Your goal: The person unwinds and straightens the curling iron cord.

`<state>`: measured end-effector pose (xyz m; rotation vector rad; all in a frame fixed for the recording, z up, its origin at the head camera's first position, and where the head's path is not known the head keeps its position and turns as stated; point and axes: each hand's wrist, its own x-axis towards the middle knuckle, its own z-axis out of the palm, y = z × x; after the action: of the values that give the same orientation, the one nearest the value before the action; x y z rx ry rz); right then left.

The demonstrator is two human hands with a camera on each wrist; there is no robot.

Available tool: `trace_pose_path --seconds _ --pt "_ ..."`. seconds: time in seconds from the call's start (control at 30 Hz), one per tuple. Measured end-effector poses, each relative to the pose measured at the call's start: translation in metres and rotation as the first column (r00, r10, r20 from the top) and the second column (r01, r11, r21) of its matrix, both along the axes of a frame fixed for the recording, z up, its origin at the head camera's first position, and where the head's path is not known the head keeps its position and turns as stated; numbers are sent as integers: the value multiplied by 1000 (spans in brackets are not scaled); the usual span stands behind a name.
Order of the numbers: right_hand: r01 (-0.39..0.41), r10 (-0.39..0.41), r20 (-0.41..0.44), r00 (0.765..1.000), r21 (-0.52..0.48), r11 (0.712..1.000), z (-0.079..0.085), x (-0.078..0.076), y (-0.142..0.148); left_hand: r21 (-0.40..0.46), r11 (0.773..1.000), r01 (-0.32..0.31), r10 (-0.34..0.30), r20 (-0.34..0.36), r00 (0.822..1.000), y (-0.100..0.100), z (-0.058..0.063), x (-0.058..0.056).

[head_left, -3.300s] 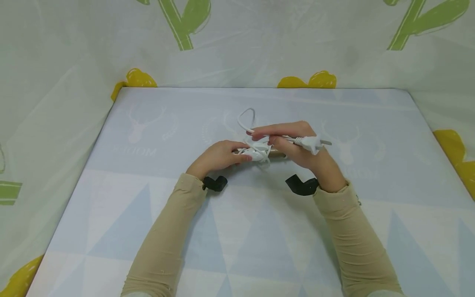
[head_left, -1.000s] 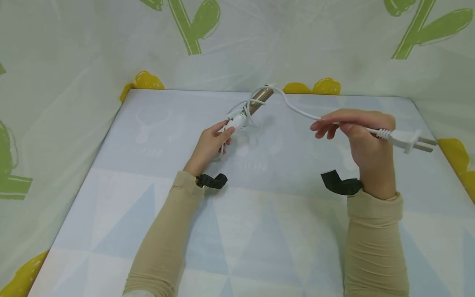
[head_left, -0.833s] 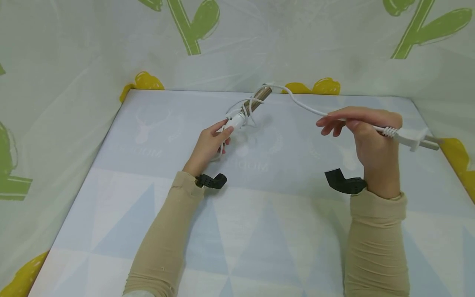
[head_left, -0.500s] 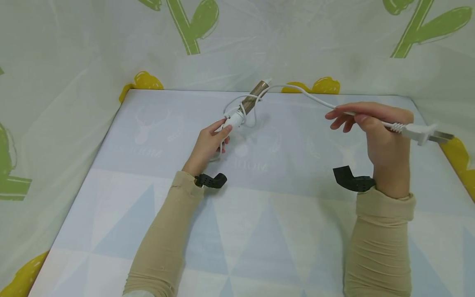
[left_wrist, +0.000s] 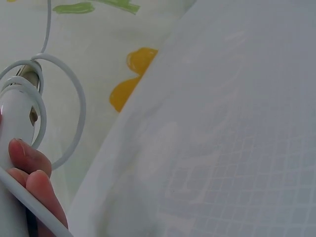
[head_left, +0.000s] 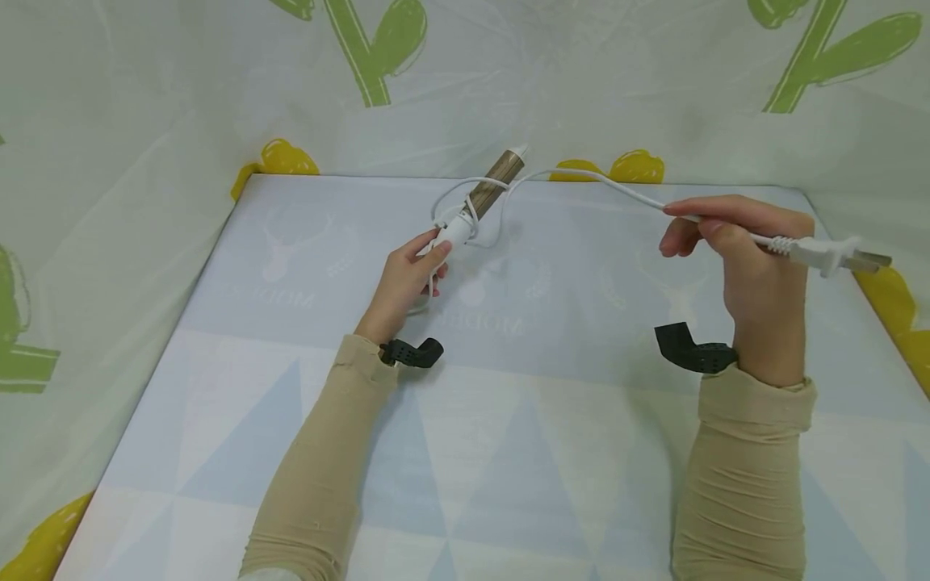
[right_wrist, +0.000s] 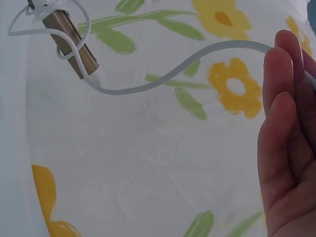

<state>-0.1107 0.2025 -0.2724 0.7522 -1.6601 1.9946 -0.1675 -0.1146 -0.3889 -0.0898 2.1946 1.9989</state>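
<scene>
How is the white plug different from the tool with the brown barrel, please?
Look: the plug is white with metal prongs, while the tool has a white handle and a brown barrel.
Size: the plug is clearly shorter than the tool.
Hold: the plug sticks out beyond the right hand, which pinches its cord, while the left hand grips the tool by the handle.
Shared: both have white parts.
</scene>
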Motion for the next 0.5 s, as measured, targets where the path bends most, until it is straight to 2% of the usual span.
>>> trace_pose_path --seconds 0.17,0.37,0.5 --pt "10 -11 13 1000 69 998 -3 -3 2 17 1000 4 -4 0 1000 -2 -9 -5" --pt "20 -24 37 999 111 994 -11 -11 8 26 1000 5 -5 3 1000 -3 -9 -4" --pt "12 -25 103 994 117 993 -17 -16 12 18 999 39 -39 17 999 -1 -9 -3"
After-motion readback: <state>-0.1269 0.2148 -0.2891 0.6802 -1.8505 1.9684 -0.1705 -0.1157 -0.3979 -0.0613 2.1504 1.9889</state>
